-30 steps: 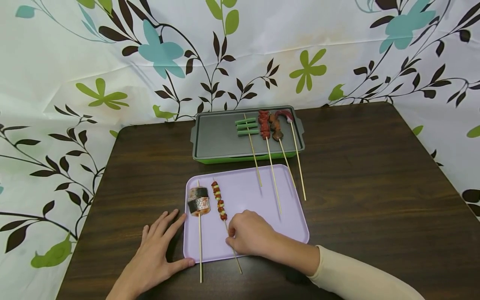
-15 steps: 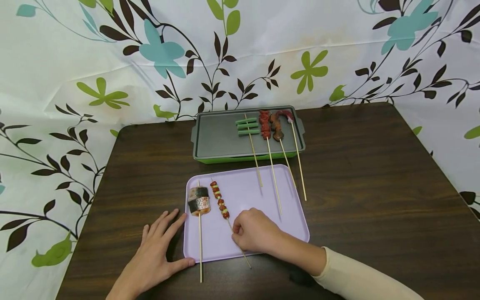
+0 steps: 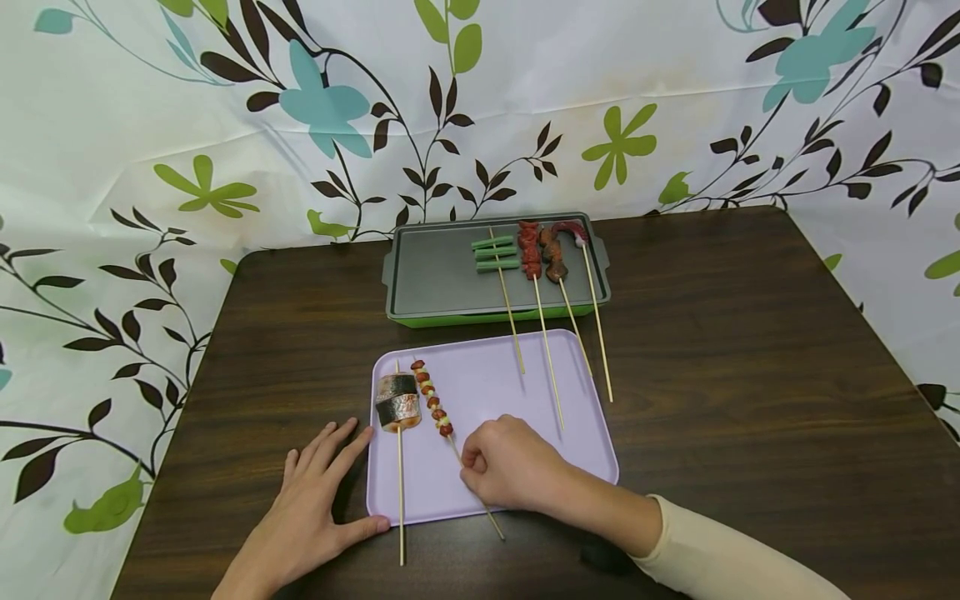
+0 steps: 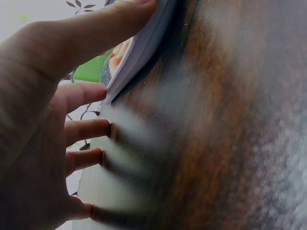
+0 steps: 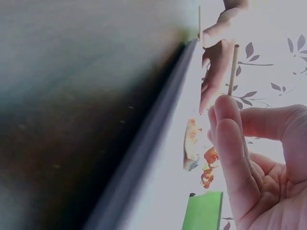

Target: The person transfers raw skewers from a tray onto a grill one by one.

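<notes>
My right hand point(image 3: 513, 467) pinches the stick of a skewer point(image 3: 432, 400) threaded with small red and pale green pieces. In the right wrist view, the stick's blunt end juts out past the fingertips point(image 5: 229, 136). The skewer slants over the lilac tray point(image 3: 495, 375), its tip close to a thicker skewer point(image 3: 398, 402) of dark-banded, salmon-coloured rolls lying at the tray's left. My left hand point(image 3: 307, 500) spreads its fingers beside the tray's left edge. Its thumb and forefinger touch the rim, while the other fingertips point(image 4: 98, 125) rest on the table.
Behind the tray stands a grey grill plate point(image 3: 435, 271) on a green base. On it lie a skewer of green stalks point(image 3: 495, 253), a red meat skewer point(image 3: 529, 250), a brown one point(image 3: 552, 254) and a purplish curled one point(image 3: 572, 228); their sticks reach over the tray. A patterned cloth hangs behind.
My right hand has shifted slightly right with the stick's lower end, and the skewer's top has swung left toward the roll skewer. My left hand stays in place.
</notes>
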Demonstrator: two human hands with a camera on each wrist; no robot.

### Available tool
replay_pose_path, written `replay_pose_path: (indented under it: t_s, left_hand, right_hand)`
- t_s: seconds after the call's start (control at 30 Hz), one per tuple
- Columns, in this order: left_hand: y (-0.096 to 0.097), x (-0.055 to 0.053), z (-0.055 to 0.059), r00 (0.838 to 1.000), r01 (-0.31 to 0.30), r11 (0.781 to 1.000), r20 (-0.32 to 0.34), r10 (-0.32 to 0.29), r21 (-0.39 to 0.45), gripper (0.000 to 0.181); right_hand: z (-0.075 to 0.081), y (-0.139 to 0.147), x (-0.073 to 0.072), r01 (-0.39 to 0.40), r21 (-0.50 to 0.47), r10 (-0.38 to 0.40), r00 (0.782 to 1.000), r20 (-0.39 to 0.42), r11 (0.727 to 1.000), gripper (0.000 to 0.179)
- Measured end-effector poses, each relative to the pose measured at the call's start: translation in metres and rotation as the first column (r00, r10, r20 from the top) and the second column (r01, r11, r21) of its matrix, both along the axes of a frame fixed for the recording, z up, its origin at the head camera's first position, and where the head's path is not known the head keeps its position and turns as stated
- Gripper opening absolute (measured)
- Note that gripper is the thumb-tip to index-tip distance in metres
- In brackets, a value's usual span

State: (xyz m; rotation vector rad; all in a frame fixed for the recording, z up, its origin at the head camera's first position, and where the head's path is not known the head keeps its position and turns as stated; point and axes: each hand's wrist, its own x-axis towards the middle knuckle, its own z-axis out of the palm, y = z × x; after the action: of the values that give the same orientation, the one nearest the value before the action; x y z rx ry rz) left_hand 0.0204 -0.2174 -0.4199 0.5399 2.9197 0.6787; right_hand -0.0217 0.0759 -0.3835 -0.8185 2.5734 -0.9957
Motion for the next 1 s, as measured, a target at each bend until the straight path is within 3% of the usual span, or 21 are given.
replay_pose_path:
  t_s: [0.3, 0.73, 1.0]
  left_hand:
    - [0.0, 0.0, -0.001, 1.0, 0.005, 1.0, -0.007, -0.005, 0.007, 0.103]
    - [-0.001, 0.0, -0.002, 1.0, 0.0, 1.0, 0.014, 0.0, -0.003, 0.103]
    - [-0.002, 0.0, -0.002, 1.0, 0.008, 1.0, 0.006, -0.008, 0.007, 0.103]
  right_hand:
    - [0.018, -0.004, -0.01, 0.001, -0.038, -0.002, 1.0, -0.022, 0.999, 0.011]
    - [0.036, -0.007, -0.043, 0.133, -0.08, -0.139, 0.987, -0.082, 0.988, 0.008]
    - [0.041, -0.004, -0.07, 0.219, -0.11, -0.211, 0.974, 0.076, 0.97, 0.01]
